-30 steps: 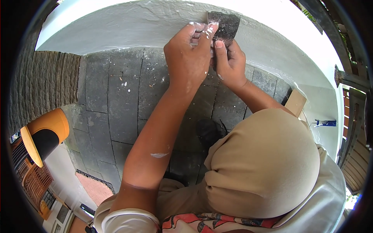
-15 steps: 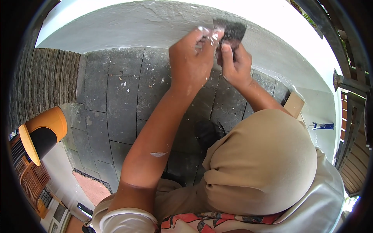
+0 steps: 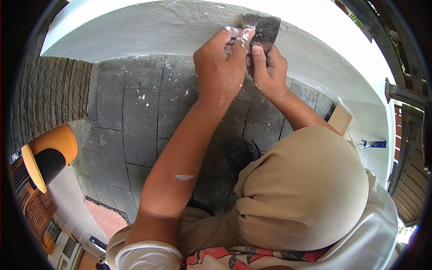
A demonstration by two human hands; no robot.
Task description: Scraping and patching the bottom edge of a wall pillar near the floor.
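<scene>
You can't see the low end of the dark scraper [image 3: 267, 33], because your left hand [image 3: 222, 67] and right hand [image 3: 272, 74] cover it. Your knee [image 3: 306, 189] hides part of your black shoe [image 3: 238, 155]. The white bits [image 3: 143, 96] on the floor [image 3: 139, 144] are too tiny to tell.

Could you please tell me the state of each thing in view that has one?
Scraper: held, dark blade flecked white
Left hand: fingers bent, thumb against scraper, white-spotted
Right hand: closed on scraper
Wall: grey face, uneven
Paving: spotted with white
Mat: lying flat
</scene>
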